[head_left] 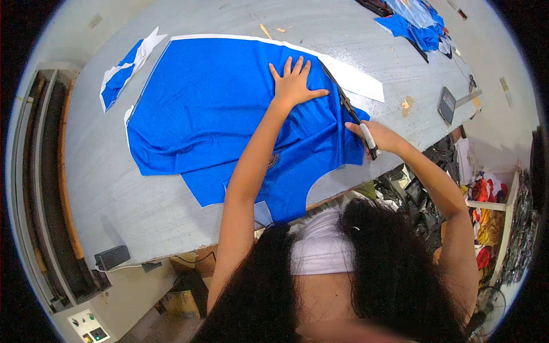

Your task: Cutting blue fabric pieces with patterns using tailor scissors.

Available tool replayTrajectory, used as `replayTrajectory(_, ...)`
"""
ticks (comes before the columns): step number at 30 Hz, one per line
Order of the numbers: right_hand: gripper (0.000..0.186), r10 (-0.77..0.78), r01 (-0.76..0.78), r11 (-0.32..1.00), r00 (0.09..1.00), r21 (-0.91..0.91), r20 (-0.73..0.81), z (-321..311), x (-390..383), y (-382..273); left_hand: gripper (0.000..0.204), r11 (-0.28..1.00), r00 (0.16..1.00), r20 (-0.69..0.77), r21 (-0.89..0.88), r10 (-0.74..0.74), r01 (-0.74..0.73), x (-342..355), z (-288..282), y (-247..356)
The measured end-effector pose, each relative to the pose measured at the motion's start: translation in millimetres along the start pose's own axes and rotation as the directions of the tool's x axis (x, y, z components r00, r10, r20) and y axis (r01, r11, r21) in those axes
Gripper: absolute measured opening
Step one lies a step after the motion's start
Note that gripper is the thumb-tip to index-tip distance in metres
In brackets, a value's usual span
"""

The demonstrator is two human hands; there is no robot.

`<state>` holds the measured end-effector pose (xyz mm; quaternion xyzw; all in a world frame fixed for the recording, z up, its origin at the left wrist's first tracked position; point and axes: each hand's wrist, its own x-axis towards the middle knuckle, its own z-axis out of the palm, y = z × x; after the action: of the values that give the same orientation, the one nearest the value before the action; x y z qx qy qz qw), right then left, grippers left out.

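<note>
A large piece of blue fabric [206, 97] with a white border lies spread over the table, its near part wrinkled and hanging toward the front edge. My left hand [293, 83] rests flat on it near the right side, fingers spread. Closed around the wrapped handle of a pair of dark scissors [347, 104] is my right hand [377, 136]. The scissors' long blades lie along the fabric's right edge, pointing away from me. Beyond them a white strip [357, 79] extends outward from that edge. Whether the blades are parted cannot be made out.
Blue and white scraps [123, 77] lie at the far left of the grey table [114, 206]. A phone [446, 106] sits at the right, with a fabric pile [417, 26] at the far right. A black box [112, 258] stands near left. Dark material fills the space below the right edge.
</note>
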<state>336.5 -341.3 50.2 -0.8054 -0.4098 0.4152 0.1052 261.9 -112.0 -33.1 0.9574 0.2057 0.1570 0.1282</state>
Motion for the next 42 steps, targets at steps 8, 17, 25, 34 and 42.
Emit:
replayTrajectory(8, 0.062, 0.048, -0.067, 0.965, 0.996, 0.254, 0.078, 6, -4, -3, 0.105, 1.000, 1.000, -0.002, 0.007, 0.006, -0.006, -1, -1, 1)
replayTrajectory(17, 0.066, 0.215, -0.228, 0.920, 0.974, 0.319, 0.075, 0, 12, -32, 0.039, 0.995, 0.992, -0.127, -0.099, -0.025, 0.013, 0, 9, -6)
replayTrajectory(25, 0.064, 0.138, -0.136, 0.899, 0.990, 0.415, 0.024, 2, 21, -20, 0.040, 1.000, 0.993, -0.120, 0.028, -0.003, 0.007, -1, 9, -3)
replayTrajectory(34, 0.050, 0.087, -0.041, 0.815, 0.995, 0.579, -0.051, 12, 27, -9, 0.040, 1.000, 0.981, -0.191, 0.024, 0.023, -0.019, 2, 13, -5)
replayTrajectory(42, 0.044, 0.018, 0.005, 0.512, 1.000, 0.859, -0.017, 38, 8, 22, 0.052, 0.992, 0.962, -0.266, 0.090, -0.057, 0.083, -6, 5, 24)
